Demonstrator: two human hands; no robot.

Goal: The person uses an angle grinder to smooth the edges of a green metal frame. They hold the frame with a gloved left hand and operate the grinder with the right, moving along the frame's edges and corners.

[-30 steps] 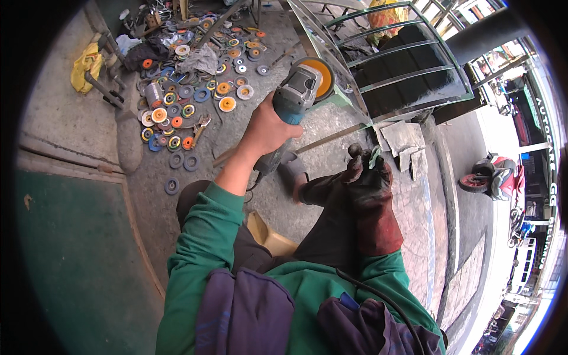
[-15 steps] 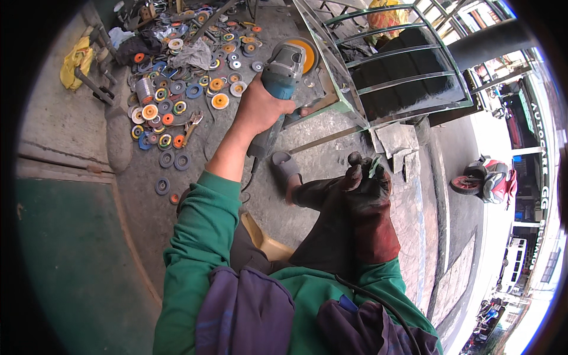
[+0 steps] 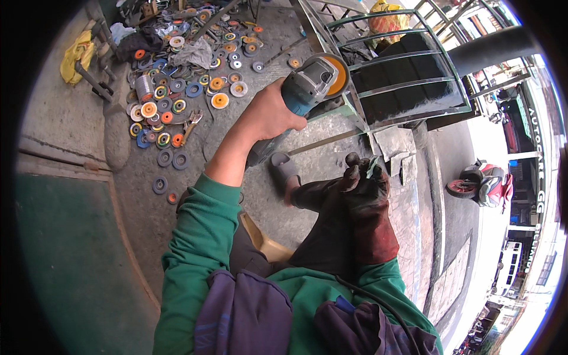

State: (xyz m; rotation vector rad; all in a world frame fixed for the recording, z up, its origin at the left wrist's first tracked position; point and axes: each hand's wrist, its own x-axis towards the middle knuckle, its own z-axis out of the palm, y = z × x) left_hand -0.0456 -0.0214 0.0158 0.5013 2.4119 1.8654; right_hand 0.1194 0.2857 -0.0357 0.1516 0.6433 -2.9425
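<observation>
My left hand (image 3: 269, 115) is bare and wrapped round the body of a blue-grey angle grinder (image 3: 302, 94). The grinder's orange-yellow disc (image 3: 338, 76) points up and right, near the corner of a metal frame (image 3: 359, 110); whether they touch cannot be made out. My right hand (image 3: 370, 195) wears a dark, worn work glove with a red cuff and lies over my right leg. Its gloved fingers are curled around a small pale-green thing (image 3: 374, 168) whose kind is unclear.
Many used grinding discs (image 3: 219, 100) lie heaped on the concrete floor at the far left. A barred metal grille (image 3: 402, 56) leans at the far right. Flat grey pieces (image 3: 393, 142) lie below it. A motorcycle (image 3: 482, 182) stands on the street at right.
My left hand has carried the grinder to the right and tilted it further over, bringing its disc nearer the metal frame. The gloved right hand has hardly moved.
</observation>
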